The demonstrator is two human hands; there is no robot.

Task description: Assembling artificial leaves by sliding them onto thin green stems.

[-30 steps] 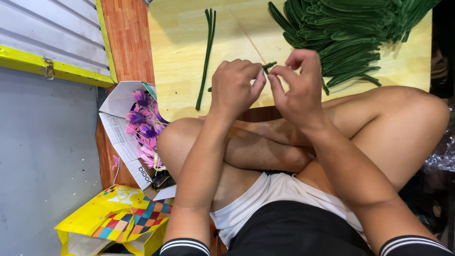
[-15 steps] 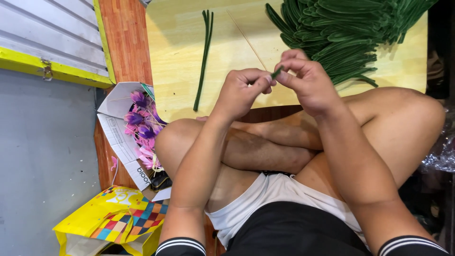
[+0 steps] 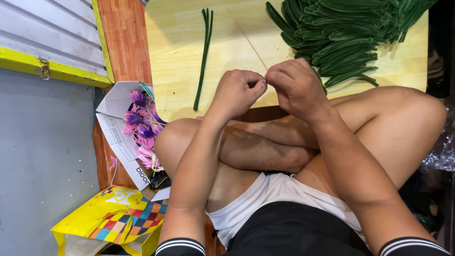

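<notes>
— Green fuzzy stems, so many! Where are the two hands?

— Both hands are up in front of the crossed legs, at the near edge of the pale wooden surface [image 3: 180, 57]. The left hand [image 3: 237, 92] is curled into a loose fist, thumb and first finger pinched together. The right hand [image 3: 296, 85] bends at the wrist and pinches too. The fingertips of the two hands meet.

— What is in the grip?

— A thin wooden stick [image 3: 249, 40]. Its near end sits between the pinched fingers of both hands, and the rest slants up and away over the surface. So each grip is clenched on the stick.

— And the green things?

— A big pile of green stems [image 3: 341, 33] lies on the surface, just past the right hand. A small bunch of long green stems [image 3: 204, 57] lies apart, to the left of the left hand.

— Any boxes or bags?

— A white cardboard box [image 3: 121, 137] stands open on the floor by the left knee. Purple and pink flowers [image 3: 140, 130] are in it. A yellow bag [image 3: 102, 223] with bright squares sits near it; I cannot tell what is inside.
</notes>
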